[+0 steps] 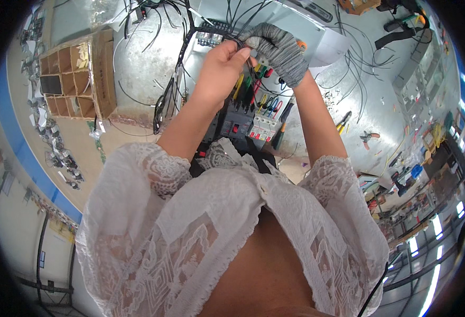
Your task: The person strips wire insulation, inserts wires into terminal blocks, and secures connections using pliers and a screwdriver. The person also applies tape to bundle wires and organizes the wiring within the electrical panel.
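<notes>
Both my hands meet over an electrical panel with components and wiring. My left hand [222,71] is bare, its thumb and fingers pinched on thin black wires [236,40]. Beside it, my right hand [280,53], in a grey knitted glove, has its fingers curled round the same wires; its fingertips are partly hidden. Below the hands sit a black moulded-case breaker [234,126] with a red switch and a row of white miniature breakers [263,128]. Yellow, green and red sleeved cables [248,91] run up from the black breaker.
A cardboard box with compartments [101,79] stands at the left. A screwdriver [279,138] lies by the white breakers, with yellow-handled pliers [343,122] and orange-handled cutters [369,138] farther right. Loose black wires [356,66] spread over the metal table; a thick black harness [182,50] runs along the panel's left.
</notes>
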`<state>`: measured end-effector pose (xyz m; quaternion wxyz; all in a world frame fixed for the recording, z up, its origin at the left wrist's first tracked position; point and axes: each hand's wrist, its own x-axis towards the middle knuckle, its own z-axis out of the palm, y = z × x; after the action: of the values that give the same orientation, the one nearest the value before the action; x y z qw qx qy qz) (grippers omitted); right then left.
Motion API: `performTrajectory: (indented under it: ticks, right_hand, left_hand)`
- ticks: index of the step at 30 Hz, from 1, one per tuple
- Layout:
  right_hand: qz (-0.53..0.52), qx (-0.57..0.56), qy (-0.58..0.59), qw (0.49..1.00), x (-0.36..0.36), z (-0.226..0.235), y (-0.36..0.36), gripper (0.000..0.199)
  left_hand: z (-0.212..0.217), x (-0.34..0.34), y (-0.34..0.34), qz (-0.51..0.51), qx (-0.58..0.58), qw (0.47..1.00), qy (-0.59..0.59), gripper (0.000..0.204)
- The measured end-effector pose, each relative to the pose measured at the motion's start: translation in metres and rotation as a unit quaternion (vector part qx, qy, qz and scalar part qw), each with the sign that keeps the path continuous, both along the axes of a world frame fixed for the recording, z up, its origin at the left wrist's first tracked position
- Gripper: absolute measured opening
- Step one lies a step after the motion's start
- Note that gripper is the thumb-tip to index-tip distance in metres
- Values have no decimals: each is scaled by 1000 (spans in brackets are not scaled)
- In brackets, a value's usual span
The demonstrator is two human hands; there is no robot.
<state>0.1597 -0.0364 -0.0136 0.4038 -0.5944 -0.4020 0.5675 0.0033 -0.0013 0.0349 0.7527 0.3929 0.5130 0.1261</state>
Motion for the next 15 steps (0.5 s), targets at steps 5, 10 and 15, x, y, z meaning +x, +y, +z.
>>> performTrajectory:
  ticks: [5, 10, 15]
  right_hand:
    - [-14, -54, 8, 998, -3, -10, 5, 31]
    - [10, -131, 13, 991, -1, -5, 13, 38]
    - [82, -152, -154, 973, -3, 25, 17, 37]
  left_hand:
    - [-2, 4, -1, 1, -12, 1000, 5, 15]
    - [-7, 6, -1, -13, -5, 1000, 26, 16]
    - [-27, -3, -9, -134, 258, 946, 143, 20]
